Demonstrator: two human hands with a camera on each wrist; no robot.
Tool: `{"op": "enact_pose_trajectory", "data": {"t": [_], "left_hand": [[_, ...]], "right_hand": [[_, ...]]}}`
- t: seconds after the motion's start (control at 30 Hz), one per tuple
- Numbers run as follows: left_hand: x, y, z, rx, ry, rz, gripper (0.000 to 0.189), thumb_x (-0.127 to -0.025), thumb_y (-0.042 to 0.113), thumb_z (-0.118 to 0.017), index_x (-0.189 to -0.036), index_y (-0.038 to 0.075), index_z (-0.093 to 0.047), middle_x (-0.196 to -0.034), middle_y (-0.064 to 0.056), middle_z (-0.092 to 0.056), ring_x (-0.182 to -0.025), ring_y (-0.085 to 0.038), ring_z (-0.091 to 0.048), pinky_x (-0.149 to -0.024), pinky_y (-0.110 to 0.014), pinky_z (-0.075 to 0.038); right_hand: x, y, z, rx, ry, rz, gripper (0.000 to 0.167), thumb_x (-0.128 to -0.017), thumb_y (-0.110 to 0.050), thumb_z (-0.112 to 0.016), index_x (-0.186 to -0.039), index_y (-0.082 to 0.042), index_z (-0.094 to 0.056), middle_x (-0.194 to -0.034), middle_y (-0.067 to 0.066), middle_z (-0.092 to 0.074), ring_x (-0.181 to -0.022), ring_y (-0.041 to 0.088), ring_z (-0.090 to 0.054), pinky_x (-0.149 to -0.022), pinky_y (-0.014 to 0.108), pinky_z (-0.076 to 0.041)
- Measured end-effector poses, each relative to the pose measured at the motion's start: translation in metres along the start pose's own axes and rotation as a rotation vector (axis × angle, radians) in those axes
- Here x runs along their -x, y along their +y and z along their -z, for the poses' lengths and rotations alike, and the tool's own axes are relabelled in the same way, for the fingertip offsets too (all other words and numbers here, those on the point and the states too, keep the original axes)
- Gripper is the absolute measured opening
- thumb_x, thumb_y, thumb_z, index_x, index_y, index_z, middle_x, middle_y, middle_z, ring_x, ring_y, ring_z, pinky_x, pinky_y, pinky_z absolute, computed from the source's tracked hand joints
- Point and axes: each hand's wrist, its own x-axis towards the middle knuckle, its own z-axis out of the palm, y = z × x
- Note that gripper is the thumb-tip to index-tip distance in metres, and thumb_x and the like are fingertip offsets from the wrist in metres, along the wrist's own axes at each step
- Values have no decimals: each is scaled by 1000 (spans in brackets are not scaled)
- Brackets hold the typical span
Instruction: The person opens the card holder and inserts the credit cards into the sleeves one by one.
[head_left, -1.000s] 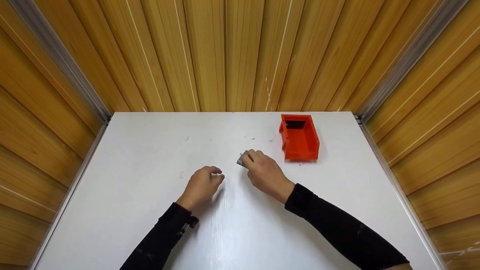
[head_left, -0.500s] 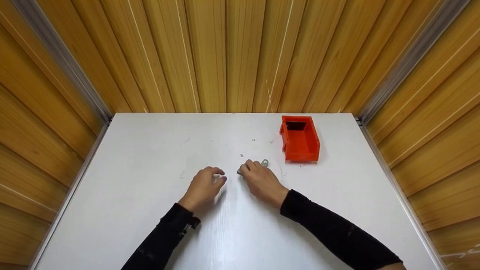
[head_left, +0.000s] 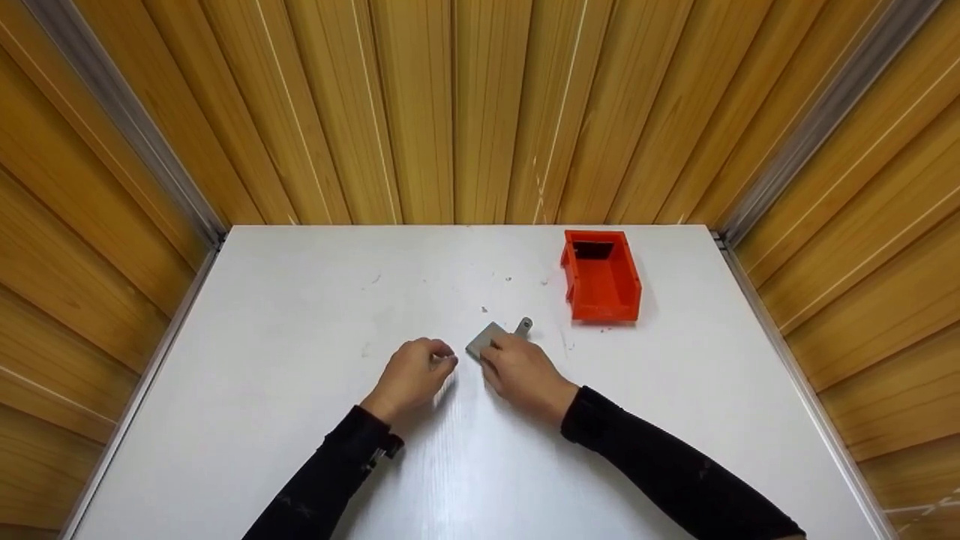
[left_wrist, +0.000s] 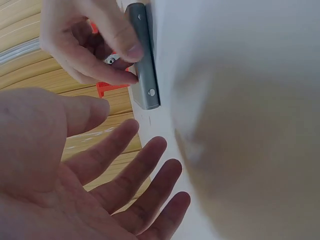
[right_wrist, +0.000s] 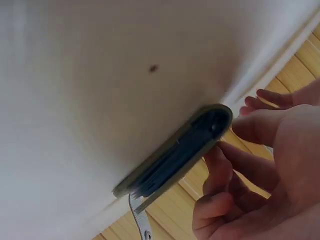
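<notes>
My right hand pinches a small grey folded card holder by its near right side, just over the white table in the middle. Its loose strap with a round snap sticks out toward the back right. Dark layers show inside the fold of the card holder in the right wrist view. In the left wrist view, the right thumb lies against the card holder, near its edge. Close by on the left, my left hand hovers with relaxed fingers spread apart and holds nothing.
An orange-red open-front bin stands at the back right of the white table. Wood-patterned panels rise behind and at both sides. Several small dark marks dot the tabletop.
My right hand has brought the card holder nearer to me and turned it so its broad face and strap show. My left hand has shifted slightly right. The bin has stayed put.
</notes>
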Motion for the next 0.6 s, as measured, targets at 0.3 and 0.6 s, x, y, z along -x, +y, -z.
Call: {"op": "enact_pose_trajectory", "data": {"t": [0.3,0.6], "left_hand": [[-7,10,1,-22,22,41,21,-107,28,-69,-111,10,-80,-94,-4,-75,-84,-18,-66,-81,-40,-55],[-17,24,-7,-83,-65,34,24,-105,31,-69,-93,12,-79,-77,-1,-71,-71,-16,-59,-68,-33,-47]], "right_hand": [[-12,25,41,-138,-70,-311,25,-105,-22,-67,-88,-8,-80,-76,3,-72,-74,18,-64,-71,37,-56],[-15,51,62,-243,-384,-611,34,-103,-39,-74,-102,-6,-85,-89,8,-75,-89,25,-62,-77,35,-49]]}}
